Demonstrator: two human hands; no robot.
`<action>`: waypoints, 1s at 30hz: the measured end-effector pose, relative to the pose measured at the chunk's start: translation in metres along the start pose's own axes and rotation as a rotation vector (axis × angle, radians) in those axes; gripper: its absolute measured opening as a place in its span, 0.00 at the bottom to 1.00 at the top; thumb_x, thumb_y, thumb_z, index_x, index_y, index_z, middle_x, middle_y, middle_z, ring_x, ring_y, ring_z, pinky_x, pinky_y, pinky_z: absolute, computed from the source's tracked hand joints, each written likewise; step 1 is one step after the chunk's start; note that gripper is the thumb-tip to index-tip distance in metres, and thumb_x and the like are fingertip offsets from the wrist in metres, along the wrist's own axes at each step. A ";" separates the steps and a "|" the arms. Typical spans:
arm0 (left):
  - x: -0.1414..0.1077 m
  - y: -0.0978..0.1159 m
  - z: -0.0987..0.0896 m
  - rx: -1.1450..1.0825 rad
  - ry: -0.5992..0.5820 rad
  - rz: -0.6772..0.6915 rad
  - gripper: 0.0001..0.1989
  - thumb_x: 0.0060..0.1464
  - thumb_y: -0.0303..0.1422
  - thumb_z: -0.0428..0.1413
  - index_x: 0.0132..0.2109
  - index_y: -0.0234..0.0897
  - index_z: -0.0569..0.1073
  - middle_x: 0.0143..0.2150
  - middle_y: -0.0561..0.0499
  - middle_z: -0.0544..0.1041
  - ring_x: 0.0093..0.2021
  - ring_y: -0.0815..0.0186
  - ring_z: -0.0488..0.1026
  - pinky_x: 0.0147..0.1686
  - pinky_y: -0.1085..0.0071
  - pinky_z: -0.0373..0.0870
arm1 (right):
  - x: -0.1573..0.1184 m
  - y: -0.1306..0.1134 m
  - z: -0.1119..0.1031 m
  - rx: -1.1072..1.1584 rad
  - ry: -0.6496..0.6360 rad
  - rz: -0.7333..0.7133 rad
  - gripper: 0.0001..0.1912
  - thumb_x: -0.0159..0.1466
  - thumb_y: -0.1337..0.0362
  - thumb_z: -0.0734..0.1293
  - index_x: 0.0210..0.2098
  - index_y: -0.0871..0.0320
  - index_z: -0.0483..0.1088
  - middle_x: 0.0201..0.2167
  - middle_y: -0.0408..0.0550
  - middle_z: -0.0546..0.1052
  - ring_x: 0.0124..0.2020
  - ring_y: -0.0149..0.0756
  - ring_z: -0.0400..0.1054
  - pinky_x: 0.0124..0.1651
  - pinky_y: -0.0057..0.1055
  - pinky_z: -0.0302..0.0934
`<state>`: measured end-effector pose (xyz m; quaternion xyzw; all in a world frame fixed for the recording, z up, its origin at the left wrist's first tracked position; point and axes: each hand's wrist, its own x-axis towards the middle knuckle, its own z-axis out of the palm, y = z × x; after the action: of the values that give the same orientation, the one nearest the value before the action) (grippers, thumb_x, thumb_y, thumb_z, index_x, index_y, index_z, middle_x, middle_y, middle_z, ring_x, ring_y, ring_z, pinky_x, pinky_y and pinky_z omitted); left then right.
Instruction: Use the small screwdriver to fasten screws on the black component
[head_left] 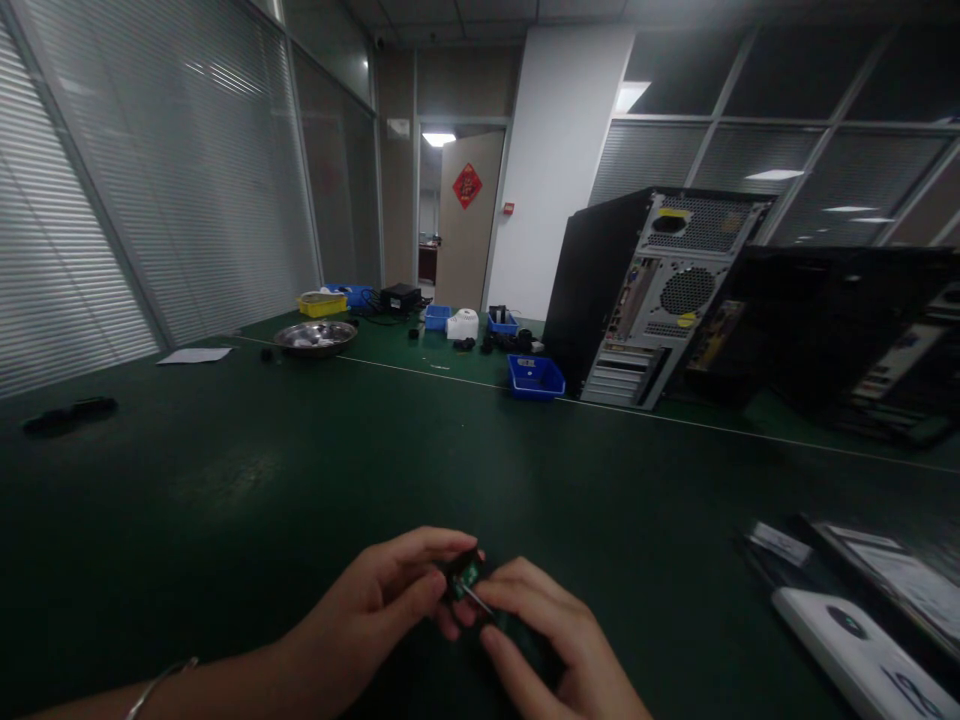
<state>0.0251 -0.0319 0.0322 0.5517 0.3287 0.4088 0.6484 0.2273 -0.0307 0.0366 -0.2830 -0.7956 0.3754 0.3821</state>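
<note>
resting pinched in left hand, green piece facing thin rod in right hand

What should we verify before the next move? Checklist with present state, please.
1. Left hand has the small part: ok, held in the fingers.
2. Right hand has the thin metal tool: ok, its shaft points at the part's green face.
3. Tool tip seated on the part: cannot tell, too small and blurred.
4. Metal bracelet off near electronics: not ok, worn on the left wrist.
5. Light good for fine work: not ok, the scene looks dim around the hands.
6. Blue tray in sight: ok, beyond the hands, beside the computer case.
</note>
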 end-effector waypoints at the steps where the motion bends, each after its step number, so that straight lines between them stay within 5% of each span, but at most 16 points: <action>1: -0.001 0.000 0.000 0.004 -0.016 -0.012 0.17 0.58 0.38 0.59 0.52 0.37 0.74 0.38 0.48 0.80 0.37 0.64 0.75 0.42 0.65 0.69 | 0.000 0.000 0.000 -0.015 -0.002 0.013 0.15 0.62 0.75 0.63 0.44 0.56 0.76 0.37 0.54 0.78 0.40 0.41 0.75 0.43 0.34 0.69; 4: 0.000 -0.002 -0.001 -0.018 -0.029 -0.040 0.17 0.54 0.32 0.63 0.52 0.40 0.75 0.43 0.49 0.79 0.43 0.63 0.75 0.46 0.65 0.68 | -0.002 0.000 -0.001 -0.059 -0.012 0.034 0.13 0.62 0.74 0.63 0.41 0.57 0.76 0.37 0.54 0.78 0.39 0.41 0.75 0.41 0.33 0.69; 13: 0.002 0.006 -0.004 0.188 0.133 0.062 0.08 0.55 0.29 0.59 0.43 0.39 0.79 0.38 0.51 0.76 0.36 0.65 0.74 0.37 0.70 0.71 | -0.008 0.006 -0.003 -0.131 0.060 0.021 0.19 0.62 0.76 0.63 0.49 0.52 0.72 0.36 0.48 0.78 0.36 0.37 0.74 0.38 0.28 0.67; 24: -0.003 0.003 -0.007 0.520 0.104 0.164 0.12 0.55 0.27 0.60 0.46 0.44 0.79 0.46 0.48 0.79 0.47 0.58 0.75 0.47 0.66 0.71 | -0.004 0.003 -0.003 -0.125 0.031 0.018 0.16 0.61 0.74 0.63 0.45 0.56 0.76 0.35 0.53 0.78 0.35 0.39 0.75 0.36 0.30 0.69; 30: -0.003 0.003 -0.008 0.611 0.087 0.167 0.12 0.56 0.28 0.60 0.46 0.44 0.80 0.42 0.49 0.82 0.43 0.60 0.77 0.44 0.68 0.71 | -0.003 0.004 -0.003 -0.136 0.014 0.028 0.16 0.61 0.74 0.63 0.45 0.58 0.77 0.34 0.56 0.78 0.34 0.41 0.75 0.35 0.32 0.70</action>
<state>0.0161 -0.0311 0.0338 0.7278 0.4174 0.3662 0.4025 0.2320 -0.0297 0.0335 -0.3223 -0.8125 0.3237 0.3622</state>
